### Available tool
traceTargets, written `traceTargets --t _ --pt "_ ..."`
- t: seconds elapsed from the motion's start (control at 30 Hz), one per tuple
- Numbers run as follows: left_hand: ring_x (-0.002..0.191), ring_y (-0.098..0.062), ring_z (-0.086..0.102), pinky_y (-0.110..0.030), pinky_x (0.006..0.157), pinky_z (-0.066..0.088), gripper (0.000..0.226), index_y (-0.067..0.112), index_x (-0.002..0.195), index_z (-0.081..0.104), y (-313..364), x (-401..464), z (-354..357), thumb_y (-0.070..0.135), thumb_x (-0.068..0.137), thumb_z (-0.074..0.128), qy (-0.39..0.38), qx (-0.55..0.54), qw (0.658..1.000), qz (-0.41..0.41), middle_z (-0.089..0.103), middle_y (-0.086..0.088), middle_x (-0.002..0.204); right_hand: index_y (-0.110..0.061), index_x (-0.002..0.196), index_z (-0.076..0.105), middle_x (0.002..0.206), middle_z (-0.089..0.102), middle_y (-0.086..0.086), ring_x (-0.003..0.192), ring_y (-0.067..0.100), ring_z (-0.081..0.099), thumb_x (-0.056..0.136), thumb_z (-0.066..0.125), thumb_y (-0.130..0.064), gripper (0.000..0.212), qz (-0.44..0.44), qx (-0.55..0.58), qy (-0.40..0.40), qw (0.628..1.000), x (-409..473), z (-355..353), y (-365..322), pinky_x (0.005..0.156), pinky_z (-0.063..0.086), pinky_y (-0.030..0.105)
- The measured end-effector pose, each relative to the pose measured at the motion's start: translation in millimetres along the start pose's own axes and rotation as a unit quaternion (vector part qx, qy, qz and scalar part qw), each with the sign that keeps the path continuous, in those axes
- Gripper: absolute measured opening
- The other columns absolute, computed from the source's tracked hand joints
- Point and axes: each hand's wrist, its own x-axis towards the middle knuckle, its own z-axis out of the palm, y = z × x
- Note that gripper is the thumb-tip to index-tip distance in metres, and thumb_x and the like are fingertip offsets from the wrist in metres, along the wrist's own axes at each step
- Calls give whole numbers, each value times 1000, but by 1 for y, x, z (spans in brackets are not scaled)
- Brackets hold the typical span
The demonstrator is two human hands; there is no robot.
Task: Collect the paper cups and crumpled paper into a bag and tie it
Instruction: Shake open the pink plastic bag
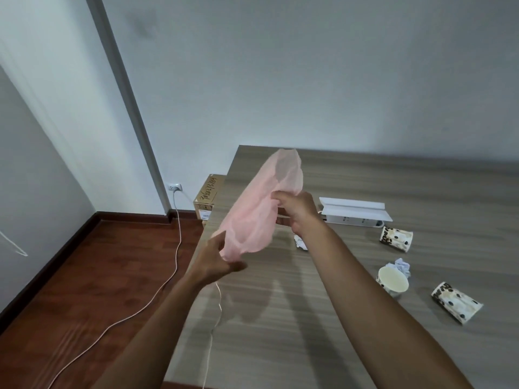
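Observation:
A thin pink plastic bag (261,203) billows in the air above the left part of the wooden table (309,318). My right hand (296,210) grips its right edge. My left hand (217,258) is at its lower end, thumb and fingers pinching the film, blurred by motion. On the table to the right lie three patterned paper cups: one on its side (396,238), one showing its open mouth (392,280), one on its side nearer the edge (456,301). A crumpled paper (300,242) lies under my right wrist; another (402,265) sits behind the middle cup.
A white power strip (355,211) lies at the back of the table. A white cable (179,248) runs from a wall socket (175,187) across the red-brown floor. A cardboard box (207,196) stands by the table's far left corner.

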Motion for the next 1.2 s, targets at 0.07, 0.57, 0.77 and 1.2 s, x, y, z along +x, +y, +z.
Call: traceTargets --t 0.07,0.57,0.77,1.2 --pt "104 9 58 -14 91 44 74 43 110 54 -3 7 -30 23 53 96 -150 6 988 -27 63 17 116 -5 97 69 88 73 11 73 24 73 76 70 -8 20 -36 -32 13 999 3 1 0 55 56 29" --pt "77 -21 69 -34 65 60 24 5 96 68 79 45 -53 28 90 68 49 -131 982 -130 73 -4 83 -13 80 72 76 76 3 66 19 74 81 78 -26 14 -209 -185 -68 958 -25 17 -3 59 58 32" --pt "81 -24 67 -37 75 58 13 6 89 60 64 48 -73 7 96 50 52 -445 867 -220 72 -9 77 1 89 66 63 68 8 51 19 66 86 69 -4 7 -59 9 -119 991 -20 -5 -11 57 56 31" --pt "70 -21 55 -33 59 49 67 8 105 52 61 54 -72 60 71 77 88 -341 906 -233 50 -5 84 3 95 60 70 70 16 57 26 69 85 64 7 12 -21 149 -158 976 -24 -13 -8 59 60 41"
